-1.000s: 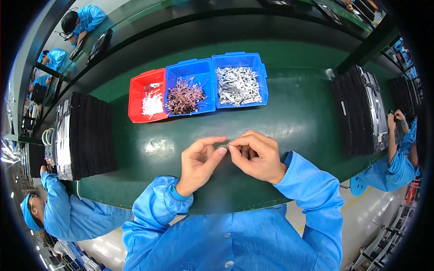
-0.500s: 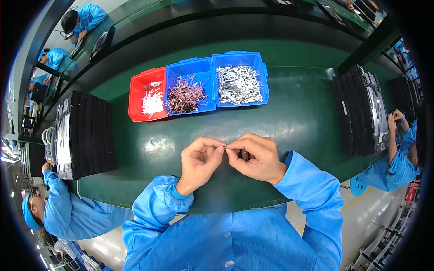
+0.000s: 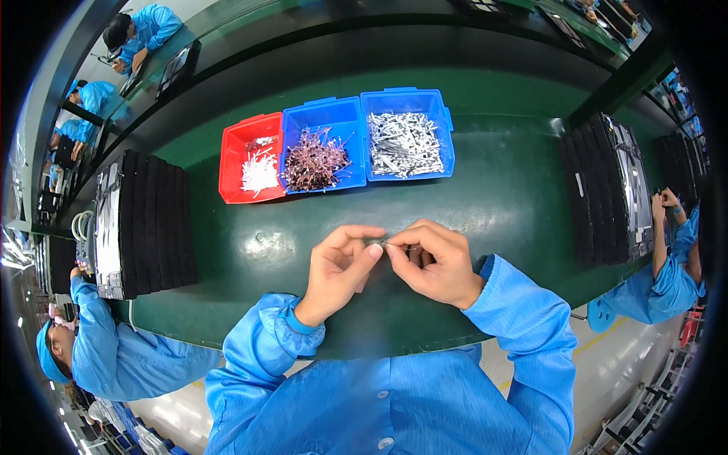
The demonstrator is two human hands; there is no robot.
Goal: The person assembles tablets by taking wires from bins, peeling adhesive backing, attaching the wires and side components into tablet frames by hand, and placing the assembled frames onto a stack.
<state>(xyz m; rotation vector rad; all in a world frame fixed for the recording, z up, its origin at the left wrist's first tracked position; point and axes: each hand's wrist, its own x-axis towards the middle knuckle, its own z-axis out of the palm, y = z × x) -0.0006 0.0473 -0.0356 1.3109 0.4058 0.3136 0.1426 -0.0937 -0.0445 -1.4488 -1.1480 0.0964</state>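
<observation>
Over the near side of the green worktop (image 3: 500,201), pinching with left hand (image 3: 337,269) and right hand (image 3: 438,263) a tiny dark part (image 3: 381,243), too small to identify. Farther back, side by side: red bin (image 3: 233,148) of white sticks (image 3: 260,172), blue bin (image 3: 322,117) of reddish-brown wiry pieces (image 3: 315,161), second blue bin (image 3: 402,100) of silvery-white pieces (image 3: 406,146). Well beyond, a co-worker (image 3: 157,25) in blue.

red bin (image 3: 234,148), blue bins (image 3: 303,118), green tabletop (image 3: 508,174); piece (image 3: 383,243) in fingers (image 3: 365,264) perhaps grey
</observation>
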